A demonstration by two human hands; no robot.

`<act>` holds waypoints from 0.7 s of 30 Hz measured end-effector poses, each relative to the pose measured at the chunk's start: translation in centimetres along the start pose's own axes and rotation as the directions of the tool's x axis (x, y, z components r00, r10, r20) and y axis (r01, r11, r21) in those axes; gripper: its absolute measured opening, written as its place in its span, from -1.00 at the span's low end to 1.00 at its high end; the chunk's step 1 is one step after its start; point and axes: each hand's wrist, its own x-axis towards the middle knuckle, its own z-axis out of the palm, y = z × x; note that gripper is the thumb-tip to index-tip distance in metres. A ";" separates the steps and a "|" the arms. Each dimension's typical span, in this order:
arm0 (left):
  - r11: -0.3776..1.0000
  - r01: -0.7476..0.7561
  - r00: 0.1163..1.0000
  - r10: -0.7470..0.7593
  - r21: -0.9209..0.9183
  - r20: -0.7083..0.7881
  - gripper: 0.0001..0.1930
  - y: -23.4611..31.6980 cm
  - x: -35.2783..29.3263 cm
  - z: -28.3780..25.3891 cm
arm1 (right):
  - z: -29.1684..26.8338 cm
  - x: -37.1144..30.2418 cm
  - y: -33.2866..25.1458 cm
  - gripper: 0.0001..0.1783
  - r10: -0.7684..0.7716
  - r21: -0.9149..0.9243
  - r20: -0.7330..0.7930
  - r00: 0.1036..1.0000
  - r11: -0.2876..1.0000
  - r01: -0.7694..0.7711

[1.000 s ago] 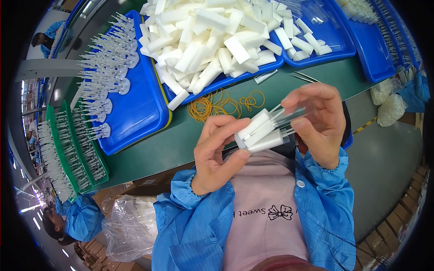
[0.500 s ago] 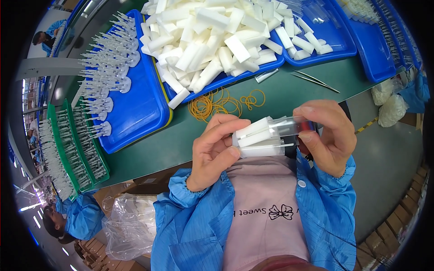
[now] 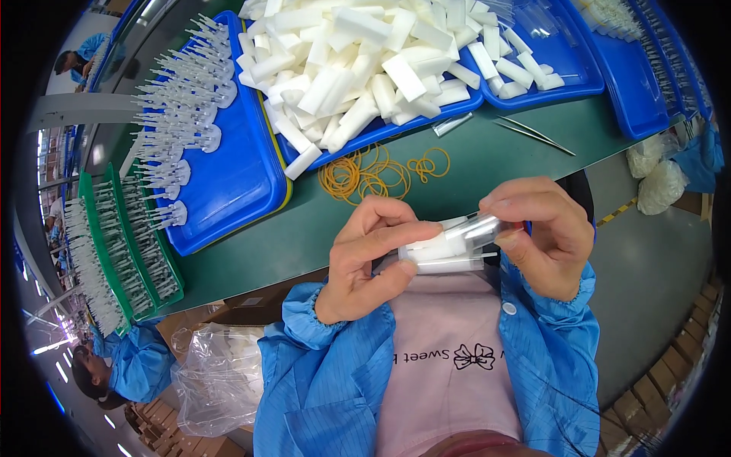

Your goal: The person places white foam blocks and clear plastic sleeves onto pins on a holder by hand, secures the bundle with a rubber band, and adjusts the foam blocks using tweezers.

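Observation:
Just above my lap, my left hand pinches a small bundle of white foam pieces between thumb and fingers. Thin clear plastic surrounds part of the bundle, and a slim white stem sticks out of its right end. My right hand grips a clear plastic tube by its right end, thumb below and fingers above. The tube's left end overlaps the foam; how far the foam reaches inside is hard to tell. Behind my hands, orange rubber bands lie loose on the green table.
A blue tray heaped with white foam blocks stands ahead. To its right, another blue tray holds foam pieces and clear tubes. Tweezers lie nearby. On the left are a blue tray of white-stemmed parts and green racks.
My right hand has shifted slightly left, bringing the clear tube closer to my left hand and tilting it upward at the right. My left fingers reach farther over the foam.

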 end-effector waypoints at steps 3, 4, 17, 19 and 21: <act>0.993 0.069 0.991 -0.080 -0.101 -0.110 -0.55 0.3 0.0 1.1 | 0.2 -0.1 0.4 -0.71 -0.038 -0.039 -0.006 0.999 0.999 0.038; 0.971 0.119 0.959 -0.166 -0.205 -0.230 -0.54 0.5 0.0 1.5 | 0.2 0.0 0.8 -0.72 -0.089 -0.049 -0.001 0.996 0.995 0.089; 0.968 0.055 0.938 0.034 0.243 -0.346 -0.53 -1.1 -0.2 1.8 | 0.0 -1.1 4.4 -0.76 0.244 0.475 -0.088 0.966 0.862 -0.175; 0.989 0.107 0.929 -0.062 0.106 -0.364 -0.50 -1.3 -0.1 1.8 | 0.0 -1.0 4.7 -0.77 0.205 0.407 -0.112 0.972 0.902 -0.143; 0.984 0.100 0.915 -0.148 -0.145 -0.374 -0.47 -1.5 0.1 2.2 | -0.2 -0.9 4.8 -0.78 0.161 0.337 -0.128 0.979 0.935 -0.110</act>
